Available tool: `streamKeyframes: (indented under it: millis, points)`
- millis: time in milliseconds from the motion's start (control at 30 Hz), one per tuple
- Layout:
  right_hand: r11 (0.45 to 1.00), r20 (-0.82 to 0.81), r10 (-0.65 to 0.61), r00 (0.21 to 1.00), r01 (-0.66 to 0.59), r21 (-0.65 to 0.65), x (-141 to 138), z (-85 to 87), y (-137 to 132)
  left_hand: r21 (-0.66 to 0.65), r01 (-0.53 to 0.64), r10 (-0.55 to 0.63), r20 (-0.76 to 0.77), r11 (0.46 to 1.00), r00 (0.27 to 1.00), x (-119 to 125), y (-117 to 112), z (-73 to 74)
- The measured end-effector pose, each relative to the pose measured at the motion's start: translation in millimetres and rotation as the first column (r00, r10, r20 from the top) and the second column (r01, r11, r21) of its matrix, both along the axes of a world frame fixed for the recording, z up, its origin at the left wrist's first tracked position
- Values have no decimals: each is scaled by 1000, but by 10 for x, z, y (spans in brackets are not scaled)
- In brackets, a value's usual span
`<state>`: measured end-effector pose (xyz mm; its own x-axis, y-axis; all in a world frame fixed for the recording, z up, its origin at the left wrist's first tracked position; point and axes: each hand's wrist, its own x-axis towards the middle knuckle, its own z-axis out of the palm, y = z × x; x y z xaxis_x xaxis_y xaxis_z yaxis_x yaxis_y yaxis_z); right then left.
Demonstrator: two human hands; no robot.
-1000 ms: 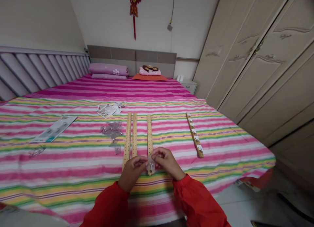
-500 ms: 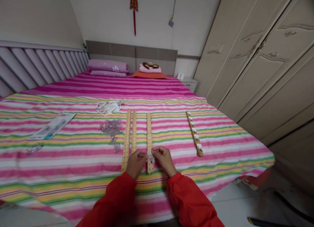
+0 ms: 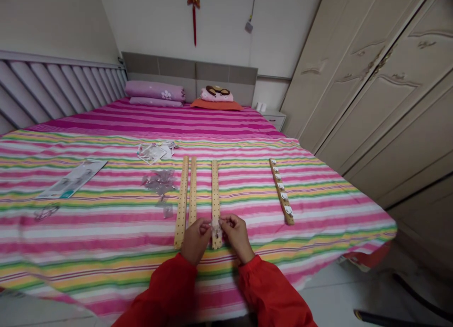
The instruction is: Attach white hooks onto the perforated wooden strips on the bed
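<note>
Both hands meet over the near end of a perforated wooden strip (image 3: pixel 214 190). The left hand (image 3: pixel 196 239) and the right hand (image 3: pixel 238 235) have their fingers drawn in narrow, thumb and fingertips pinching a small clear plastic piece (image 3: pixel 215 229) from either side. The piece sits right on top of the strip's near end; how it joins the strip is too small to tell. Red sleeves cover both forearms.

Just left of that strip lie two more wooden strips (image 3: pixel 187 195), side by side and parallel to it. Farther left of the strip are a loose clear piece (image 3: pixel 168 210) and a heap of clear pieces (image 3: pixel 161 183), and well left a printed card (image 3: pixel 72 178). Well right of the strip lies a shorter wooden bar (image 3: pixel 281 191) with a row of white pieces on it. All rest on a striped bedspread (image 3: pixel 106 232).
</note>
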<state>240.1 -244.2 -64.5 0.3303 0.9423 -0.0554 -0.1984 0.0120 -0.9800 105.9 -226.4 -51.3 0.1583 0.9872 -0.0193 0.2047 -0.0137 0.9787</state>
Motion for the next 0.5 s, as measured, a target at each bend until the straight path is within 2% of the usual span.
streamKeyframes:
  millis: [200,367,500]
  points:
    - [1000,-7,-2,1000,2,-9,-6,-26,-26,79,-14,21,-84,997,996,1,-41,-10]
    - [1000,4,-8,1000,8,-16,-7,-38,-32,235,22,21,-180,972,983,-26,-61,-46]
    - [1000,1,-7,1000,7,-24,-14,-41,-31,283,70,16,-293,957,956,-75,-112,-61]
